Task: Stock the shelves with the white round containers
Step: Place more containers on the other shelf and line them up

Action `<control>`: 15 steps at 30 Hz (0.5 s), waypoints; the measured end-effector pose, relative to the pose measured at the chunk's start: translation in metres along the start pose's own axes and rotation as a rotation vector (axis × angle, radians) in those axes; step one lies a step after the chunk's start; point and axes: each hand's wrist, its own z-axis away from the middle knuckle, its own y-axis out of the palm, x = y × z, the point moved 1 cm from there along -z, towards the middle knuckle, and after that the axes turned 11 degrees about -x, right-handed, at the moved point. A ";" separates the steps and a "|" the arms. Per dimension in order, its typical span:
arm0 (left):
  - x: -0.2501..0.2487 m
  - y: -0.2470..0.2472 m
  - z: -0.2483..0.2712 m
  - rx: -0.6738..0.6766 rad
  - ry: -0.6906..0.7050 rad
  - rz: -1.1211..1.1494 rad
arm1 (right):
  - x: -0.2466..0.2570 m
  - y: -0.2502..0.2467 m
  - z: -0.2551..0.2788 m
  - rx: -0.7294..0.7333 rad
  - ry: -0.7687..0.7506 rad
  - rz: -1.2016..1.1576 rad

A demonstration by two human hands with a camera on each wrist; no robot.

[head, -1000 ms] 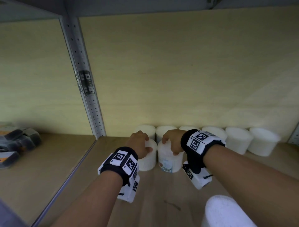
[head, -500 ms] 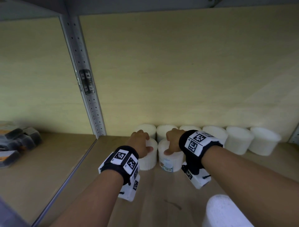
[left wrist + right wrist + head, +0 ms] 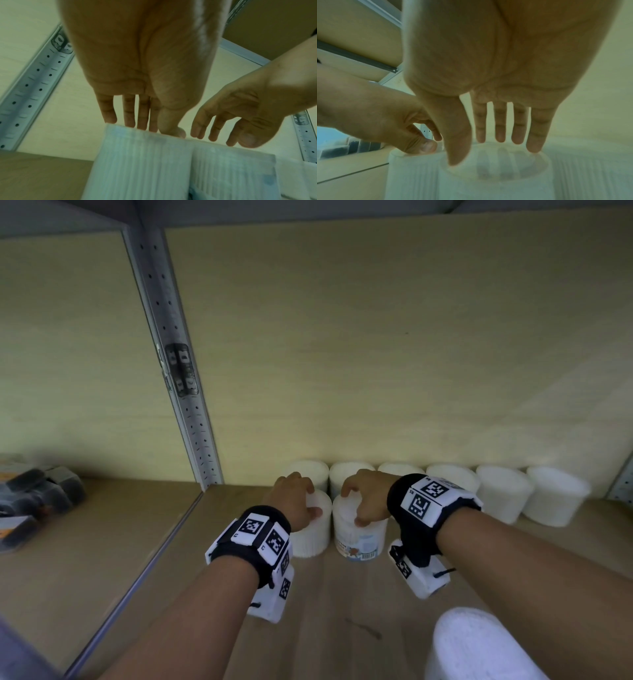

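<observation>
We find two white round containers standing upright at the front of the shelf (image 3: pixel 342 594), touching each other and set just before a back row of like containers (image 3: pixel 503 494) that lines the rear panel.

The left hand (image 3: pixel 294 503) sits on top of the left container (image 3: pixel 313 530), its fingers draped over the lid and reaching down to the rim. The right hand (image 3: pixel 368 496) does the same on the labelled container (image 3: pixel 359 537), thumb on the near edge and fingers on the far one. In the wrist views both hands show fingers nearly straight and only lightly touching the lids; we judge neither has a firm grasp, and we read this as steadying or letting go after setting down.

The placement looks deliberate: the pair begins a second row, pressed against the first so the stock stays tidy and uses the depth of the shelf. Top-down contact suits this, since it leaves the sides free to butt against neighbours.

Another container (image 3: pixel 479 645) stands nearer the front edge, well apart from both hands and to the right of them. Dark boxes (image 3: pixel 37 498) lie in the bay beyond the metal upright (image 3: pixel 178 392).
</observation>
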 end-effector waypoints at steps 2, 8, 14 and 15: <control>0.000 -0.001 -0.001 0.005 -0.002 0.006 | 0.002 0.000 0.000 -0.067 0.019 0.032; 0.000 0.000 0.000 0.003 -0.003 0.008 | 0.006 0.007 -0.002 -0.025 0.068 0.138; 0.000 0.000 0.000 -0.003 -0.001 0.008 | 0.006 0.002 0.000 -0.005 0.037 0.138; 0.000 0.000 0.000 -0.005 -0.002 0.009 | 0.006 0.002 0.000 0.004 0.029 0.135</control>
